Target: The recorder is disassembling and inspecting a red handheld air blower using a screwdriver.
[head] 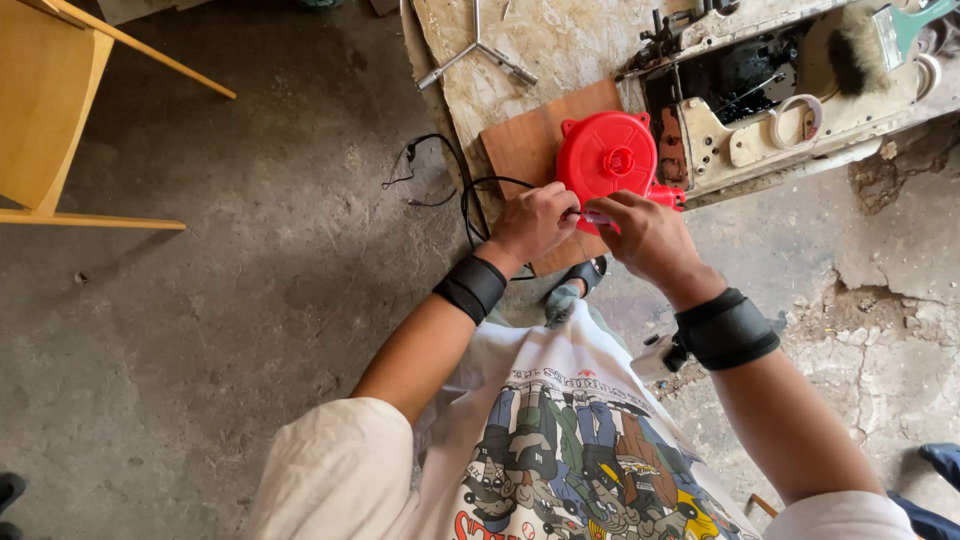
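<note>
Head view, looking down, person standing on concrete floor (220,300)

Red blower (607,160), snail-shaped plastic housing, lies flat on a small brown board (520,145), centre-far of scene. Board sits on a larger pale worn slab (560,40). Black cable (465,195) loops off the board's left side onto the floor.

L hand (535,220): fingers curled against near edge of blower, by the cable end; exactly what they pinch, can't tell. R hand (645,235): fingers bent in, tips meeting the L hand at blower's near rim, closed on a thin red-handled tool (595,216), mostly hidden. Both wrists w/ black bands.

Right of blower, touching or just beside: opened machine casing (800,100), cream frame, acts as a shallow tray; inside it dark oily parts, thin wires, a pale ring (797,115). Paintbrush (870,40) w/ green handle rests on its far right end.

Far on slab: three-armed metal wrench (478,52). Far left: yellow wooden chair (60,110), well apart
</note>
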